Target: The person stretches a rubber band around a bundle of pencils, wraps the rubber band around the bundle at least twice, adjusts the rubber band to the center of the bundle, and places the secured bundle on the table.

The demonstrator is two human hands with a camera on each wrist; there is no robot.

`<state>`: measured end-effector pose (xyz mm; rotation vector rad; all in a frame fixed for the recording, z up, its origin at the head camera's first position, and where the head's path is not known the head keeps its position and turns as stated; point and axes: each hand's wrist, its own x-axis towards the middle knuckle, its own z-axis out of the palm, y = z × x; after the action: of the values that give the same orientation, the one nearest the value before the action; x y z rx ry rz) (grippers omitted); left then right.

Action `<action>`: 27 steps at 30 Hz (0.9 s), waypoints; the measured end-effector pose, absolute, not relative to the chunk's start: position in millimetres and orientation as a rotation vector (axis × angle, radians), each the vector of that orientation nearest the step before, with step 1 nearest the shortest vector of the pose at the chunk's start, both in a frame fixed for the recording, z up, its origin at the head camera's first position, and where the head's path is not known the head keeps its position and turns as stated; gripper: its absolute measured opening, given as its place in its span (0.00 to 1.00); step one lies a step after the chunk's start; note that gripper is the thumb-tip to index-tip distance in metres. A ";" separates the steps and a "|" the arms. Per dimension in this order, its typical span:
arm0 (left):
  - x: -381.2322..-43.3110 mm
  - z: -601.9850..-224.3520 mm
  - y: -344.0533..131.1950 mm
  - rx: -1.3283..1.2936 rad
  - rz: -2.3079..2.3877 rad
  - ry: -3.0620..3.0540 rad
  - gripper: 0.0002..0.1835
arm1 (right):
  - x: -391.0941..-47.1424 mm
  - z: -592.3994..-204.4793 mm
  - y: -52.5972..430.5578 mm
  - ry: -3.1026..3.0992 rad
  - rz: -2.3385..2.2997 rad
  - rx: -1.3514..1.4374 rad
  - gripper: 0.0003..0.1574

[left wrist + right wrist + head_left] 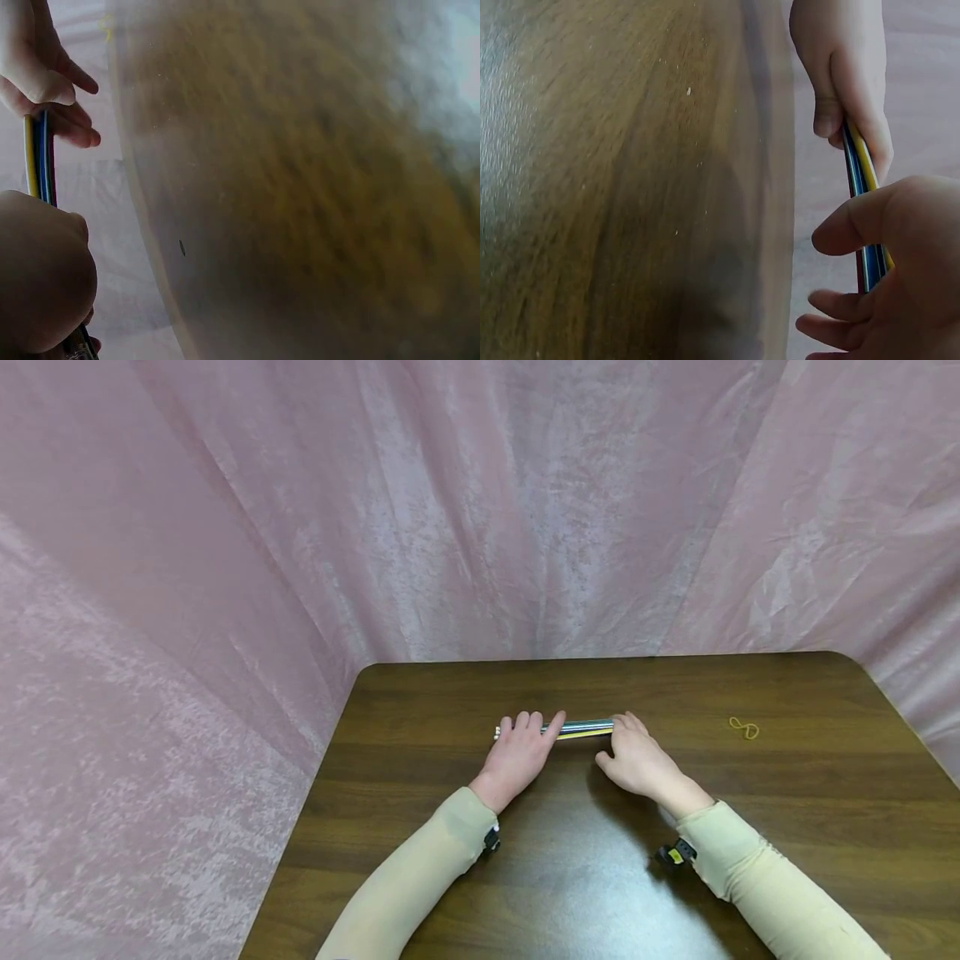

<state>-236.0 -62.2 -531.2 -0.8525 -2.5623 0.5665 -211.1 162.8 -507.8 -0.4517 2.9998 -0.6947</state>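
Note:
A bundle of thin coloured sticks that look like pencils (587,727) lies level between the two hands, with yellow, blue and dark ones showing and pale ends at the left. My left hand (517,753) grips the bundle near its left end, fingers over the far side. At the other end my right hand (643,762) has its thumb held apart and its fingers loosely spread. In the right wrist view, the right hand (915,262) is beside the sticks (871,262) with a gap between thumb and fingers. The left palm hides part of the bundle.
A yellow rubber band (745,728) lies loosely twisted on the brown wooden table (555,877), to the right of the hands. Pink curtains (480,510) hang behind the table's far edge and along its left side.

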 end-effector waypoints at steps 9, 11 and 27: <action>-241.9 -528.4 -66.7 -0.822 0.487 -2.629 0.17 | -214.4 -508.8 170.7 2.854 -0.981 -0.493 0.38; -241.9 -527.6 -67.3 -0.831 0.494 -2.622 0.16 | -214.9 -510.5 172.5 2.866 -0.982 -0.506 0.37; -238.8 -525.5 -67.4 -0.861 0.499 -2.599 0.15 | -213.0 -508.8 165.0 3.064 -0.664 -0.615 0.41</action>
<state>-238.8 -67.4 -525.5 -0.8608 -2.5988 0.4992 -213.0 165.0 -508.8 -0.6153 3.0640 -0.6641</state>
